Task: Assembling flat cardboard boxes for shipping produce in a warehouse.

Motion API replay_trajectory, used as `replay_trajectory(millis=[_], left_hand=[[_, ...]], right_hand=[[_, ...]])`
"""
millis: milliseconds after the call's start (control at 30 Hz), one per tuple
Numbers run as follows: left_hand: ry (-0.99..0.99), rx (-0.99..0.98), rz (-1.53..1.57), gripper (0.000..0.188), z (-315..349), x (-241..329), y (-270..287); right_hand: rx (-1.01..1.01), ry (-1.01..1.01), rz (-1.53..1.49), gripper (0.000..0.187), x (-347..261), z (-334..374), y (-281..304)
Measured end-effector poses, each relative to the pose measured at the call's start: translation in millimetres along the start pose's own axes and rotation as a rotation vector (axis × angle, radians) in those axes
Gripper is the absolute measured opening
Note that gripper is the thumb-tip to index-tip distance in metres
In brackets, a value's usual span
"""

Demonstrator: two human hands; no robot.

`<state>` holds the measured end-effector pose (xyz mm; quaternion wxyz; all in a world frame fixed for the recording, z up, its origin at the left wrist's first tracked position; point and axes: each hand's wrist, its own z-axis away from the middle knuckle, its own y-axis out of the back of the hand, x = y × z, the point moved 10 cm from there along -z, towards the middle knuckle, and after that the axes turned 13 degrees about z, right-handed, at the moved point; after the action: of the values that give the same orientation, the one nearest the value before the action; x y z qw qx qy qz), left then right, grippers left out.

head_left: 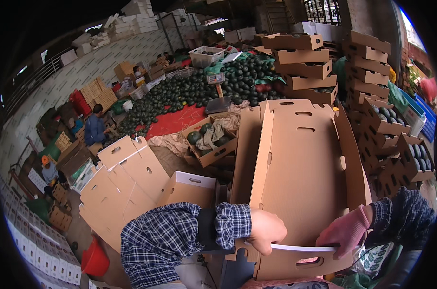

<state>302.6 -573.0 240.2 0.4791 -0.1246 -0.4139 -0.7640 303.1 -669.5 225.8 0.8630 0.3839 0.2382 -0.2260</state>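
Observation:
A large brown cardboard box (305, 159), part-folded, stretches away in front of me with its long side walls raised and slots in its floor. My bare left hand (267, 231) is closed on the near left corner of its end panel. My right hand (344, 232), in a pink glove, grips the same panel nearer the right side, its thumb over the inner face. Between the hands runs the panel's white edge, above an oval handle hole. Flat cardboard blanks (127, 178) lean to the left, beside a smaller folded box (192, 188) with a white-faced end.
Beyond lies a heap of watermelons (180, 91) around a red sheet (180, 120) and a scale (218, 103). An open carton (211, 139) holds melons. Box stacks (305, 62) rise at the back right. A red bucket (95, 257) stands left; a person (95, 127) sits farther off.

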Motion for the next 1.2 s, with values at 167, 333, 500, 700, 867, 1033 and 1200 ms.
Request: replay_trajectory(millis=[167, 333, 500, 700, 867, 1033, 1200], left_hand=[[-0.29, -0.029, 0.234, 0.036, 40.4, 34.1, 11.5], [-0.229, 1.392, 0.905, 0.085, 124.1, -185.0, 178.1], [0.101, 1.349, 0.917, 0.102, 64.1, -281.2, 163.5], [-0.487, 1.16, 1.39, 0.061, 59.3, -200.4, 185.1], [-0.596, 1.626, 0.933, 0.028, 107.7, -178.8, 207.2], [-0.452, 1.329, 0.457, 0.053, 110.5, -135.8, 192.6], [-0.216, 1.062, 0.294, 0.047, 89.6, -140.1, 196.2]], right_hand=[[0.098, 0.382, -0.337, 0.054, -72.2, 62.4, 43.1], [1.786, -0.413, -0.721, 0.046, 194.6, 228.6, 99.2], [1.508, 0.146, -0.856, 0.069, 260.7, 130.2, 124.1], [1.637, 0.08, -0.655, 0.059, 200.9, 147.0, 131.0], [1.795, 0.138, -0.581, 0.057, 192.5, 176.3, 148.9], [1.575, 0.492, -0.591, 0.045, 178.1, 170.4, 129.7], [1.388, -0.058, -0.199, 0.052, 153.5, 170.5, 136.4]])
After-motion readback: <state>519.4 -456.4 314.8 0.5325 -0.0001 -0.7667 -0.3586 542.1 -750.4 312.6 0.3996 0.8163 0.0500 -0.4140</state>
